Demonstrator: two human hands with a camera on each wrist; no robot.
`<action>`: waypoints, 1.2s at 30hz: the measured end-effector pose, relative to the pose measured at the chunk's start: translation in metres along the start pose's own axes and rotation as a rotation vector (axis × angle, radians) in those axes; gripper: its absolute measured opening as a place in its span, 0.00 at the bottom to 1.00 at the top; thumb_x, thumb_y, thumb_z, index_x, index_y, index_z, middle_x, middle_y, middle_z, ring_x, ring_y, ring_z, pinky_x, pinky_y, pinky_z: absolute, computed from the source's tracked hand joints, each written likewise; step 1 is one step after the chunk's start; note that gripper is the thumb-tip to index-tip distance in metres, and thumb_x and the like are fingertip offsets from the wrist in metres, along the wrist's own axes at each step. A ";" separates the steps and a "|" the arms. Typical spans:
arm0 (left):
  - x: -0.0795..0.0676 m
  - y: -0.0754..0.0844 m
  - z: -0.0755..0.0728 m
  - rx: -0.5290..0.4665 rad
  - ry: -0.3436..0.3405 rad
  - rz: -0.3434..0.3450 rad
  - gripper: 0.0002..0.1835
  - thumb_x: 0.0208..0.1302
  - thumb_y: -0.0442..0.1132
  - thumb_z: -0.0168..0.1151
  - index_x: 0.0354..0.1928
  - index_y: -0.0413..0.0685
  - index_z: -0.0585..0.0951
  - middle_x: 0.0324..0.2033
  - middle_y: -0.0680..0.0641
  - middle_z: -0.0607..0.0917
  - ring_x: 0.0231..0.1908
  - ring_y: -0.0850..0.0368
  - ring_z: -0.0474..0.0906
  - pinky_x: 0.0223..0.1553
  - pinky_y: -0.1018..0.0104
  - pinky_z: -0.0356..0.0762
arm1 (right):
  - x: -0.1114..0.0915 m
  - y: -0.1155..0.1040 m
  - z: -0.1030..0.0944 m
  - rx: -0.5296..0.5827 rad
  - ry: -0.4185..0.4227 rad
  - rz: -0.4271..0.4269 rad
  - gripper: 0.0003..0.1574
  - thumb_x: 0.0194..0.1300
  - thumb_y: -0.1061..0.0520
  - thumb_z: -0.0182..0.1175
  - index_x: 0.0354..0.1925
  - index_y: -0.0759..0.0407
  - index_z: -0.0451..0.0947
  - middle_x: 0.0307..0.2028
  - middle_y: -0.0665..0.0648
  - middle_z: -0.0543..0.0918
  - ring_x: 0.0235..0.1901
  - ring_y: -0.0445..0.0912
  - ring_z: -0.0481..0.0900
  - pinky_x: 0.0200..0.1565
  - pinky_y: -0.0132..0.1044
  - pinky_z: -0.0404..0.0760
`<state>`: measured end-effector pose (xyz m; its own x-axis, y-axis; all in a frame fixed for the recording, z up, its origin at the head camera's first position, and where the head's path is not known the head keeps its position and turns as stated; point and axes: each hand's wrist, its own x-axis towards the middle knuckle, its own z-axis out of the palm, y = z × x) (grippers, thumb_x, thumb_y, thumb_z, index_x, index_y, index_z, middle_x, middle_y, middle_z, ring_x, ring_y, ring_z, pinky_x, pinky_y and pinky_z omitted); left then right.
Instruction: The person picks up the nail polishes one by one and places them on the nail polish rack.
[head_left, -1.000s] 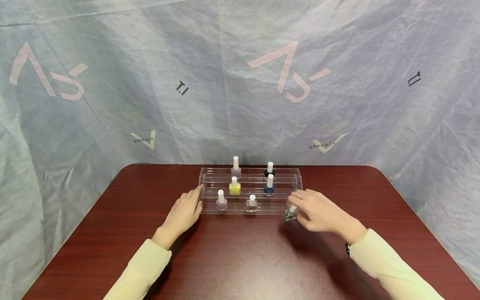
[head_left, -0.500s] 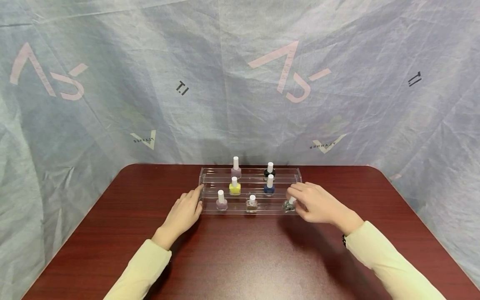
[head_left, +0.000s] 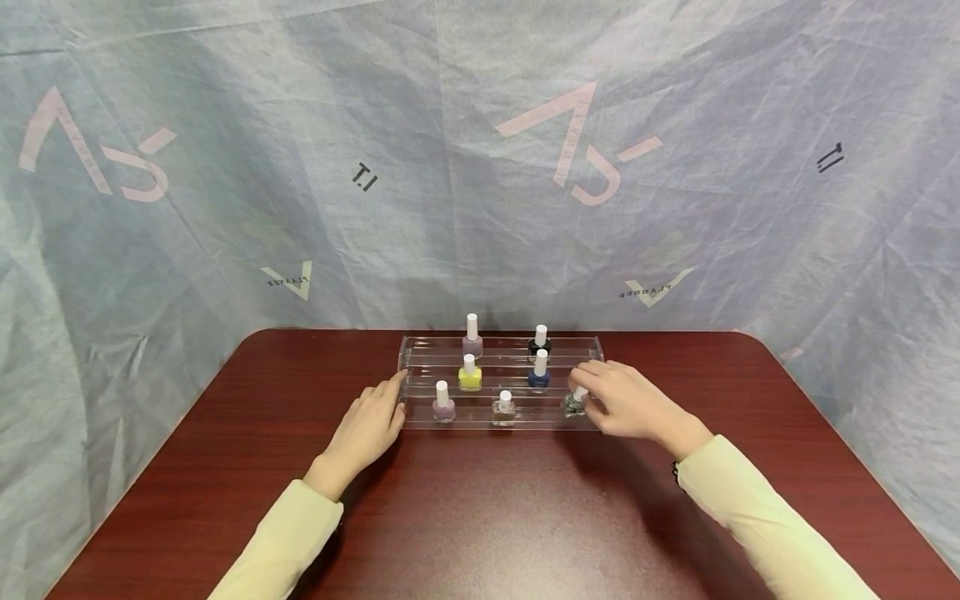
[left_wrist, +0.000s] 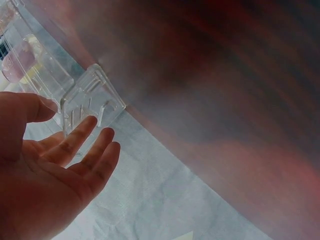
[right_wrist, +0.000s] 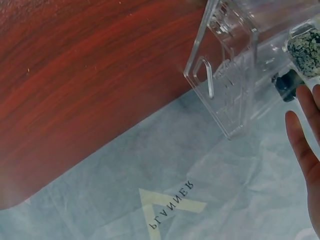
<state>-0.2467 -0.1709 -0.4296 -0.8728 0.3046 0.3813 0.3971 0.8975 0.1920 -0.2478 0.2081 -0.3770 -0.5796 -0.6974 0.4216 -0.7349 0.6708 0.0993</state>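
Observation:
A clear tiered acrylic rack point(head_left: 525, 422) stands on the table, with nail polish bottles on its tiers. My right hand point(head_left: 626, 400) pinches the white cap of a speckled dark nail polish bottle point(head_left: 573, 406) at the right end of the front tier. In the right wrist view, the speckled glass point(right_wrist: 306, 51) shows above the fingers. My left hand point(head_left: 369, 417) touches the rack's left end panel, its fingers extended; the left wrist view shows the fingertips point(left_wrist: 90, 121) against that clear panel point(left_wrist: 95, 92).
Along the front tier sit a mauve bottle point(head_left: 443, 409) and a clear glittery one point(head_left: 503, 410). Yellow point(head_left: 470, 377) and blue point(head_left: 538, 377) bottles occupy the middle tier; mauve point(head_left: 472, 345) and black point(head_left: 539, 344) ones the top. A grey printed cloth point(head_left: 450, 208) hangs behind the table point(head_left: 480, 517).
My right hand has moved the speckled bottle from the rack's front edge up and back onto the front tier, then slightly left. My left hand stays in place.

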 end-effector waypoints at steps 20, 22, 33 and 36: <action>0.001 0.000 0.000 -0.005 -0.001 -0.001 0.28 0.62 0.38 0.54 0.65 0.43 0.63 0.49 0.40 0.79 0.46 0.42 0.75 0.42 0.49 0.73 | -0.003 0.000 0.016 0.008 -0.016 0.004 0.09 0.47 0.62 0.55 0.30 0.51 0.71 0.28 0.46 0.73 0.28 0.40 0.71 0.33 0.37 0.72; 0.001 0.000 0.000 -0.005 -0.005 -0.004 0.28 0.62 0.38 0.53 0.65 0.43 0.63 0.49 0.40 0.79 0.46 0.42 0.75 0.43 0.49 0.73 | -0.003 0.000 0.017 0.004 -0.023 0.008 0.09 0.47 0.62 0.55 0.30 0.51 0.71 0.28 0.46 0.73 0.28 0.40 0.71 0.34 0.37 0.73; 0.000 -0.001 0.001 -0.009 -0.009 -0.005 0.28 0.62 0.38 0.53 0.65 0.42 0.63 0.49 0.40 0.79 0.46 0.42 0.75 0.43 0.49 0.73 | -0.001 -0.002 0.022 0.018 -0.040 0.010 0.11 0.46 0.62 0.55 0.32 0.52 0.73 0.29 0.47 0.75 0.28 0.40 0.72 0.34 0.38 0.73; 0.000 -0.001 0.001 -0.006 -0.004 -0.001 0.28 0.62 0.38 0.53 0.65 0.42 0.63 0.49 0.40 0.79 0.46 0.42 0.75 0.42 0.49 0.73 | 0.000 -0.003 0.023 0.017 -0.026 0.001 0.11 0.46 0.62 0.55 0.32 0.53 0.73 0.29 0.47 0.75 0.28 0.41 0.72 0.34 0.38 0.74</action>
<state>-0.2475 -0.1715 -0.4305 -0.8744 0.3053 0.3771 0.3981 0.8957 0.1981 -0.2537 0.2006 -0.3982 -0.5893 -0.7029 0.3984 -0.7399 0.6675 0.0833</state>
